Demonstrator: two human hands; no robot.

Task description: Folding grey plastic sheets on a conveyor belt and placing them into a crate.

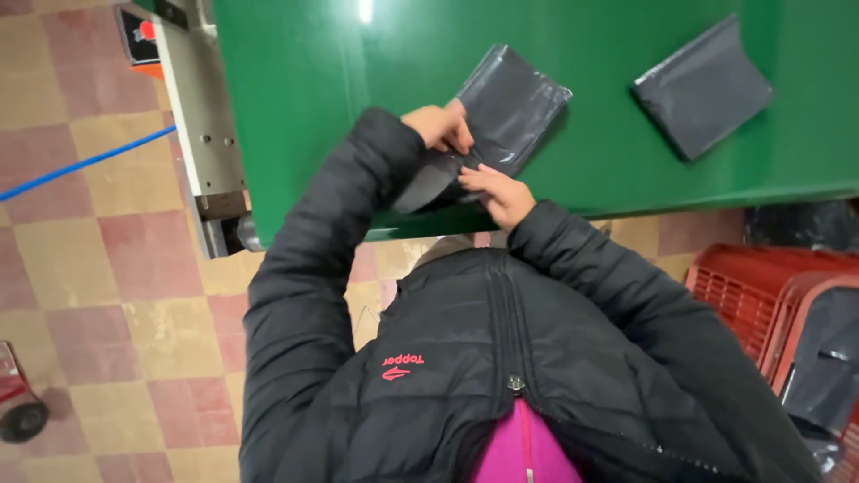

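Your left hand (438, 125) and right hand (499, 190) both pinch the dark plastic bag stack (501, 116) at the near edge of the green table (304, 89), fingers closed on its fold, apparently to keep layers aligned. A second bag stack (702, 87) lies well apart.

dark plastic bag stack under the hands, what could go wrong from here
The dark plastic bag stack lies close to the near edge of the glossy green table, so it could slide off onto the tiled floor. The left hand and right hand grip only its near end, so layers may shift or crease. The second bag stack curls upward.
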